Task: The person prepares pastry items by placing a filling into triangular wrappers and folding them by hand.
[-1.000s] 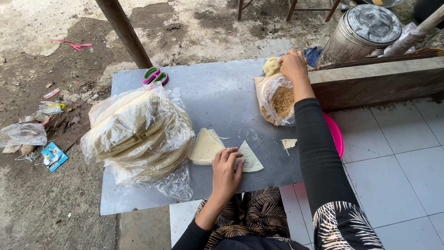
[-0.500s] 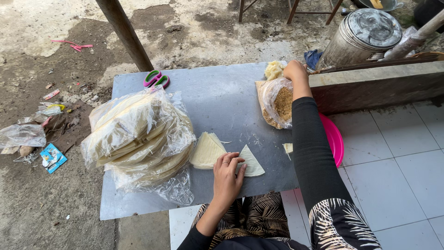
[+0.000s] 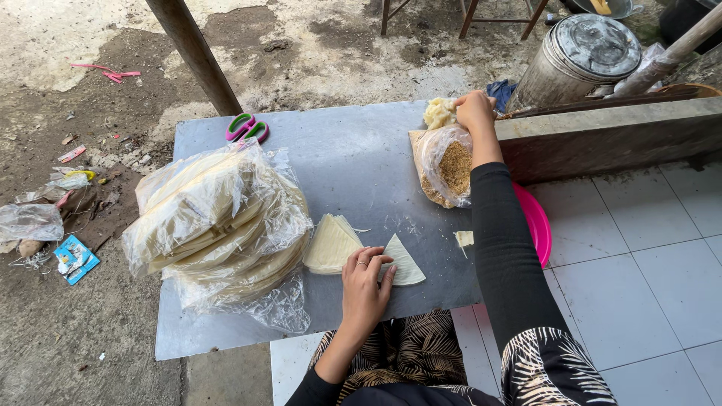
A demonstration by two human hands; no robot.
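Left hand (image 3: 365, 289) stays flat, fingers spread, pressing triangular wrapper (image 3: 402, 265) on grey surface (image 3: 353, 162), just right of cut wrapper stack (image 3: 331, 244). Right hand (image 3: 475, 111) stays far from stack, curled closed at yellow filling lump (image 3: 439, 113) above crumb bag (image 3: 447, 167); little changed, filling not yet on wrapper.

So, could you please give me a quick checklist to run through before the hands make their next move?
1. Left hand flat on the triangular wrapper: ok.
2. Right hand at the pale filling lump: ok; grip cannot tell.
3. Bag of brown crumbs open and upright: ok.
4. Cut wrapper stack beside the left hand: ok.
5. Scissors clear of both hands: ok.
6. Bagged round sheets fully on the metal table: ok.
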